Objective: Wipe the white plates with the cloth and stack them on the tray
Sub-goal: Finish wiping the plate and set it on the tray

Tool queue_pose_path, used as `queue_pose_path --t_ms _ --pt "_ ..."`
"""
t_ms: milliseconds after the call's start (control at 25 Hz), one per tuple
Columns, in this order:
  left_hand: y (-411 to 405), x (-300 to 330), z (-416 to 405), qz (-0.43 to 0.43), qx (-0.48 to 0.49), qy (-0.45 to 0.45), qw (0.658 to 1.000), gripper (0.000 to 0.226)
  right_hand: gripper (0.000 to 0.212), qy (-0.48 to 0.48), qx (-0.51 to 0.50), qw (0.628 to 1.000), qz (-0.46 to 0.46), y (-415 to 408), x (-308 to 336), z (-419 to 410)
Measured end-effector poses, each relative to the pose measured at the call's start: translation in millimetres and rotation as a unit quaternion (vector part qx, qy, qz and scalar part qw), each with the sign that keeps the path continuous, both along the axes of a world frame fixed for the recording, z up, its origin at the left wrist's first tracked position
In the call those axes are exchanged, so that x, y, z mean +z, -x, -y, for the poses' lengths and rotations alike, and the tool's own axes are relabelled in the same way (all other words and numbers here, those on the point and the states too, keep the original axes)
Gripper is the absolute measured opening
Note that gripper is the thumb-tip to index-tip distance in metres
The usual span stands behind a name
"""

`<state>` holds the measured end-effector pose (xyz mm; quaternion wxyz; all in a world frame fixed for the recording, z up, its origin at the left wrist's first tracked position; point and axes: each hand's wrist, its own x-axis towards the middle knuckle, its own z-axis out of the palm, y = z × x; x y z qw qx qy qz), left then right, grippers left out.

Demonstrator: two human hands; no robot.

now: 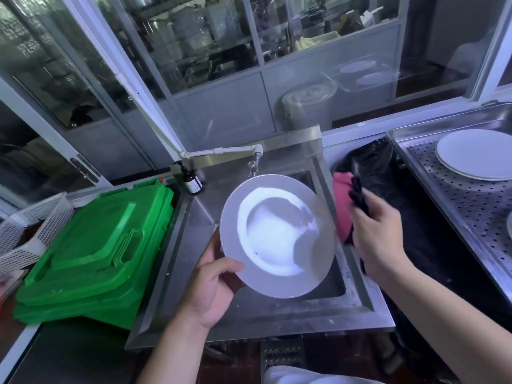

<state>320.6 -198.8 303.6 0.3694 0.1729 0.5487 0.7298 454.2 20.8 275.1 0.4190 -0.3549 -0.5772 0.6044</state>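
i am pinching the white plate (277, 236) by its lower rim in my left grip (210, 289), tilted over the sink (249, 309). my right grip (374, 231), just beside it, is bunching the pink cloth (342, 206). glazed, slippery, breakable; the rim looks like the safest hold.

No text is showing clearly enough to read; the brown bottle (192, 180) is wearing a label too blurred to make out.
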Motion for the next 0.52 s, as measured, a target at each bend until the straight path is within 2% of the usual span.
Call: queue_pose_path --t_ms 40,120,200,280,320,400,480,520 --pt "-2 2 -1 -0.008 -0.009 -0.003 1.0 0.067 0.042 -0.129 -0.018 0.991 0.003 3 6 0" --pt "-7 5 -4 -0.025 -0.031 -0.011 0.999 0.069 0.046 -0.337 -0.014 0.939 0.063 16 19 8" --pt "-9 10 -4 -0.033 -0.049 -0.035 0.998 0.068 0.05 -0.424 0.013 0.897 0.123 29 22 21" --pt "-4 15 0 -0.04 -0.046 -0.063 0.996 0.069 0.053 -0.443 0.064 0.886 0.119 30 15 32" --pt "-1 17 3 -0.044 -0.039 -0.073 0.996 0.07 0.05 -0.45 0.112 0.881 0.094 25 10 39" --pt "5 16 8 -0.036 -0.017 -0.084 0.996 0.073 0.047 -0.471 0.249 0.844 0.063 10 5 56" --pt "9 13 13 -0.021 0.011 -0.074 0.997 0.072 0.048 -0.431 0.401 0.805 0.079 -7 14 69" --pt "10 10 14 -0.014 0.014 -0.064 0.998 0.072 0.045 -0.379 0.458 0.799 0.086 -15 26 69"
